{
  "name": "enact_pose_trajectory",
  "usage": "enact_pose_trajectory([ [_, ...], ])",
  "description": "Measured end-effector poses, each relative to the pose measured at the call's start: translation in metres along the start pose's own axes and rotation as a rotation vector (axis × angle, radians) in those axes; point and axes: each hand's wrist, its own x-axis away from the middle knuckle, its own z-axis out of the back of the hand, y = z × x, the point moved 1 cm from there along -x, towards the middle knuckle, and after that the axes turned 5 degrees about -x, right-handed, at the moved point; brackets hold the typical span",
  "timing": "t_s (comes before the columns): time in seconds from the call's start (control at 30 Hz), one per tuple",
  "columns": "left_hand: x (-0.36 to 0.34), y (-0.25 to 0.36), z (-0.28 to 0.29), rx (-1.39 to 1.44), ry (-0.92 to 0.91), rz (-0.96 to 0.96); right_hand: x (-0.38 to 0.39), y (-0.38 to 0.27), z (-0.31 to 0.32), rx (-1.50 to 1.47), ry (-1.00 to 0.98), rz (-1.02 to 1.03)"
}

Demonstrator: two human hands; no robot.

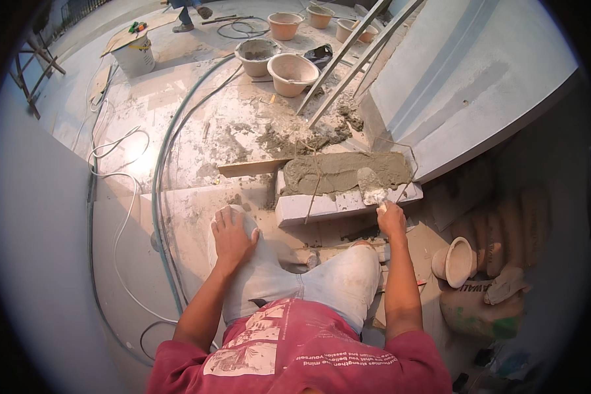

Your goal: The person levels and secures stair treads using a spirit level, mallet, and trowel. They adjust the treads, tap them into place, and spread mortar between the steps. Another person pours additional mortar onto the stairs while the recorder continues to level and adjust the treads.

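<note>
My right hand (392,220) grips the handle of a trowel (369,178), whose mortar-smeared blade rests on a thick bed of wet grey mortar (322,172). That mortar covers the top of a long white block (318,209) in front of my knees. Bent thin metal rods (320,180) hang over the block, one near its middle and another at its right end. My left hand (233,238) lies on my left knee with the fingers spread, holding nothing. A wooden board (253,169) runs out from the block's left end.
Plastic tubs (291,73) stand at the far side beside a leaning ladder (354,62). A hose (171,141) and white cable (121,217) run along the left. Sacks (476,308) and a pale bowl (454,262) sit right. Another person's leg (182,18) shows far off.
</note>
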Motion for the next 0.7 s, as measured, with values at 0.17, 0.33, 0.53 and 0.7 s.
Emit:
enact_pose_trajectory([
  [0.17, -0.001, -0.001, -0.003, 0.036, 0.042, -0.031, 0.000, 0.014, -0.023, -0.197, 0.078, 0.116],
  [0.33, -0.003, -0.002, 0.000, 0.008, -0.018, -0.008, -0.004, 0.017, -0.034, -1.023, -0.095, -0.238],
  [0.53, -0.002, -0.001, 0.010, 0.000, -0.076, 0.054, -0.025, -0.011, -0.016, -1.036, 0.011, -0.297],
  [0.7, -0.006, -0.011, 0.002, -0.034, -0.073, 0.012, -0.063, -0.011, -0.019, -1.040, 0.106, -0.462],
])
